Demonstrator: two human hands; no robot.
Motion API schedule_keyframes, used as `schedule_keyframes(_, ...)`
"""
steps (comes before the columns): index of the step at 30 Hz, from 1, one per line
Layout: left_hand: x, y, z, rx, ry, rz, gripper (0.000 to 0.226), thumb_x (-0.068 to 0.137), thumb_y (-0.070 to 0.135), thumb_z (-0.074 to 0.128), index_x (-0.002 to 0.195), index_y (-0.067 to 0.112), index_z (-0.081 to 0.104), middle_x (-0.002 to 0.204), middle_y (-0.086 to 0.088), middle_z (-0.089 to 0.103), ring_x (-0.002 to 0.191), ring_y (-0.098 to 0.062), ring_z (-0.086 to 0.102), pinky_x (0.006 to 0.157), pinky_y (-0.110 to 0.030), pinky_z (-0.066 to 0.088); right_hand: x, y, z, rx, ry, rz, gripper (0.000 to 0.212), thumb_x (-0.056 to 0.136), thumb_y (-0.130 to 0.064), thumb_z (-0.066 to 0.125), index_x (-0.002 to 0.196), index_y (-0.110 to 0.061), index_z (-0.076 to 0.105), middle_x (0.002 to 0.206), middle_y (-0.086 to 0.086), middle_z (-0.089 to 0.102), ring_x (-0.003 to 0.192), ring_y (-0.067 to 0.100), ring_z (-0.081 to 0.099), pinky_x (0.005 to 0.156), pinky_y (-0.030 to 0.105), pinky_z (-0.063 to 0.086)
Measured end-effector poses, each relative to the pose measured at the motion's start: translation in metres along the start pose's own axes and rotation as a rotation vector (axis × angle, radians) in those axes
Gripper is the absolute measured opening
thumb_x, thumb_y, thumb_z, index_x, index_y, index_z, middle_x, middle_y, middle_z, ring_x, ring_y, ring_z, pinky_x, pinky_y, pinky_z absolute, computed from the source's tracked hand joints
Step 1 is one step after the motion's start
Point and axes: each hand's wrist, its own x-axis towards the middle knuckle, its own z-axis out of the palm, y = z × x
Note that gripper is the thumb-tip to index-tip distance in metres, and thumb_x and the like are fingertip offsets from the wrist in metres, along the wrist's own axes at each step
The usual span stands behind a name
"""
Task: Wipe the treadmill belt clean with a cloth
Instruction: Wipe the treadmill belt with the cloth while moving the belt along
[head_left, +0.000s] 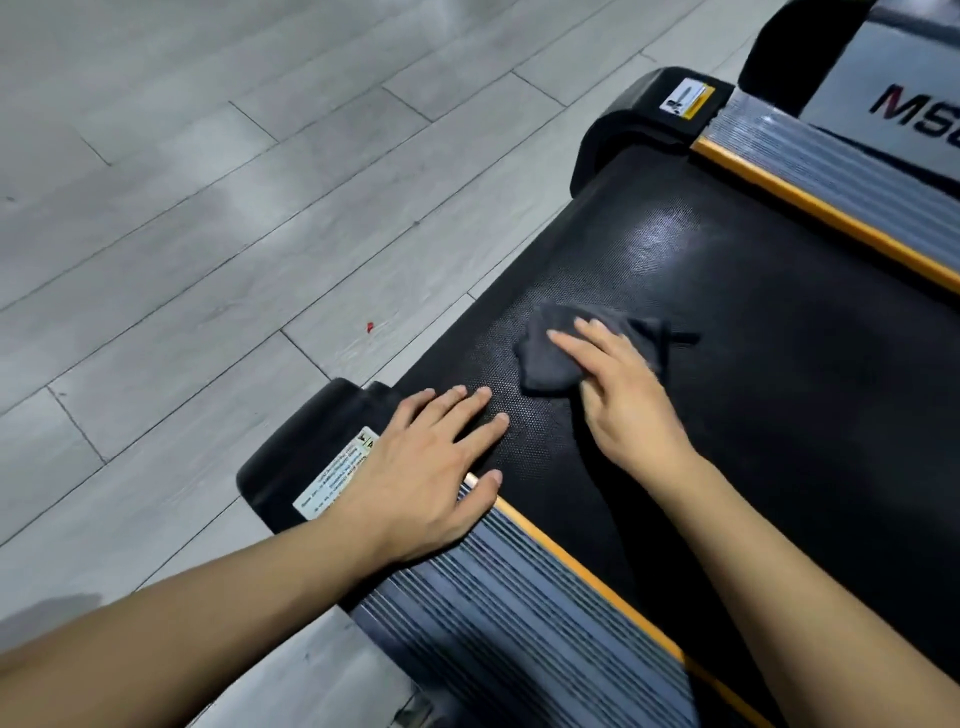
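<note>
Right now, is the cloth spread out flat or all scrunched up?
Scrunched up. The dark cloth sits in a wrinkled bunch under the right hand on the belt.

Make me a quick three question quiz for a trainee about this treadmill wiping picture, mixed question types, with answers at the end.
1. True or false: the left hand holds the cloth.
2. Which hand presses the cloth on the belt? A) left B) right C) both
3. Fill in: the left hand's fingers lie flat on the ____.

Key: 1 false; the right hand has it. 2 B. 3 belt.
</note>
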Motion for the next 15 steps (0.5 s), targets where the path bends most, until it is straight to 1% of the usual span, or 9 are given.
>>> schedule_keyframes(1, 0.001, 0.001, -0.002, 0.031, 0.005, 0.0, 0.063, 0.098, 0.055, 0.032, 0.151, 0.025, 0.048, 0.162, -0.006, 0.041, 0.15, -0.025, 0.036, 0.123, -0.042, 0.014, 0.023, -0.01, 0.011, -0.013, -0.013, -0.03, 0.054, 0.087, -0.011, 0.043, 0.138, -0.023, 0.055, 0.15, 0.009, 0.046, 0.143, 0.026, 0.036, 0.121, 0.044, 0.022)
schedule_keyframes(3, 0.003, 0.003, -0.007, 0.088, 0.019, 0.017, 0.061, 0.096, 0.051, 0.036, 0.143, 0.019, 0.058, 0.151, -0.01, 0.054, 0.139, -0.028, 0.051, 0.12, -0.044, 0.02, 0.07, -0.03, 0.031, -0.042, -0.056, -0.095, 0.055, 0.084, -0.011, 0.041, 0.135, -0.021, 0.057, 0.147, 0.012, 0.049, 0.142, 0.031, 0.036, 0.119, 0.05, 0.024)
schedule_keyframes(5, 0.003, 0.002, -0.01, 0.096, 0.049, 0.03, 0.055, 0.095, 0.048, 0.038, 0.131, 0.017, 0.067, 0.137, -0.007, 0.064, 0.128, -0.028, 0.058, 0.117, -0.046, 0.027, 0.098, -0.048, 0.04, -0.1, -0.105, -0.143, 0.052, 0.084, -0.007, 0.043, 0.131, -0.02, 0.061, 0.144, 0.012, 0.052, 0.141, 0.031, 0.038, 0.116, 0.054, 0.026)
schedule_keyframes(6, 0.002, -0.001, -0.013, 0.085, 0.068, 0.016, 0.051, 0.095, 0.046, 0.037, 0.122, 0.018, 0.069, 0.129, -0.005, 0.066, 0.123, -0.027, 0.06, 0.115, -0.046, 0.031, 0.099, -0.05, 0.04, -0.111, -0.117, -0.16, 0.051, 0.085, -0.005, 0.045, 0.13, -0.019, 0.061, 0.143, 0.012, 0.052, 0.141, 0.031, 0.038, 0.116, 0.054, 0.026)
schedule_keyframes(8, 0.0, -0.012, -0.02, 0.065, 0.1, -0.069, 0.044, 0.095, 0.042, 0.034, 0.108, 0.018, 0.068, 0.117, -0.003, 0.067, 0.112, -0.029, 0.06, 0.108, -0.047, 0.037, 0.074, -0.042, 0.034, -0.077, -0.098, -0.188, 0.053, 0.084, 0.0, 0.047, 0.132, -0.018, 0.06, 0.144, 0.011, 0.051, 0.141, 0.029, 0.038, 0.118, 0.052, 0.025)
schedule_keyframes(9, -0.001, -0.019, -0.022, 0.053, 0.113, -0.131, 0.042, 0.096, 0.041, 0.032, 0.106, 0.018, 0.066, 0.114, -0.003, 0.066, 0.107, -0.03, 0.059, 0.104, -0.047, 0.039, 0.05, -0.035, 0.029, -0.049, -0.094, -0.206, 0.054, 0.084, 0.001, 0.048, 0.133, -0.018, 0.059, 0.145, 0.011, 0.05, 0.141, 0.028, 0.038, 0.12, 0.05, 0.023)
schedule_keyframes(12, -0.005, -0.041, -0.019, -0.022, 0.167, -0.283, 0.04, 0.098, 0.037, 0.028, 0.107, 0.018, 0.062, 0.113, -0.004, 0.063, 0.103, -0.03, 0.058, 0.099, -0.046, 0.04, -0.035, -0.021, 0.015, -0.033, -0.155, -0.274, 0.054, 0.088, -0.006, 0.043, 0.139, -0.022, 0.054, 0.15, 0.005, 0.045, 0.145, 0.02, 0.034, 0.122, 0.045, 0.021)
schedule_keyframes(14, -0.008, -0.045, -0.014, -0.063, 0.214, -0.318, 0.038, 0.098, 0.035, 0.029, 0.107, 0.018, 0.061, 0.11, -0.003, 0.063, 0.102, -0.029, 0.058, 0.098, -0.045, 0.039, -0.066, -0.017, 0.01, -0.055, -0.188, -0.312, 0.055, 0.088, -0.01, 0.042, 0.141, -0.024, 0.052, 0.152, 0.003, 0.043, 0.146, 0.017, 0.03, 0.122, 0.044, 0.022)
schedule_keyframes(15, -0.008, -0.044, -0.012, -0.076, 0.227, -0.321, 0.038, 0.098, 0.035, 0.028, 0.108, 0.019, 0.061, 0.109, -0.003, 0.063, 0.101, -0.028, 0.058, 0.098, -0.044, 0.038, -0.07, -0.017, 0.01, -0.07, -0.189, -0.336, 0.054, 0.089, -0.013, 0.041, 0.141, -0.025, 0.051, 0.152, 0.003, 0.043, 0.146, 0.017, 0.03, 0.121, 0.044, 0.023)
